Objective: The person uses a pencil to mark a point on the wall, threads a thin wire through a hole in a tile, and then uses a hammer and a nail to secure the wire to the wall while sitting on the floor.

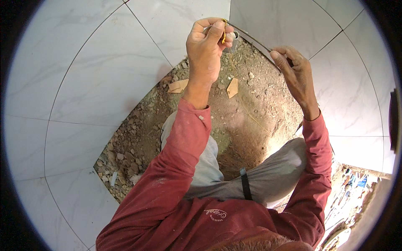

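Rod [250, 36], thin and dark, held aslant over the dirt floor's [261, 94] far corner, clamped at one end, along with a yellow strand [223, 37], in the fingers of the left hand [208, 49] and, apparently for steadiness, farther along in the right hand's [298, 70].
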Motion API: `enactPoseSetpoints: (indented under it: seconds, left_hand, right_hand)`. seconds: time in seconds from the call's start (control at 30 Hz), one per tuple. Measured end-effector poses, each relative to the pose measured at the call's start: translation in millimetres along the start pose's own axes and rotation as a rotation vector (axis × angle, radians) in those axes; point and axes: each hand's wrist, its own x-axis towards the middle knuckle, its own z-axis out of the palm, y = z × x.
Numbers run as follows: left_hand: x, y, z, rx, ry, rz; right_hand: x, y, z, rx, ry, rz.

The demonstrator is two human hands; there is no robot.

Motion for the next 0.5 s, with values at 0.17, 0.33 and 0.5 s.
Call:
enactPoseSetpoints:
  seconds: [0.17,0.33,0.5]
  left_hand:
    - [-0.4,-0.7,-1.3,0.009,-0.015,-0.022]
    - [0.2,-0.4,-2.3,-0.002,-0.020,-0.036]
    - [1.8,0.0,-3.3,-0.054,0.001,-0.016]
  right_hand:
    - [-0.3,-5.7,0.3,0.055,0.000,0.070]
    - [0.1,-4.5,-1.2,0.018,0.010,0.032]
    - [0.9,-2.6,-1.7,0.010,0.000,0.022]
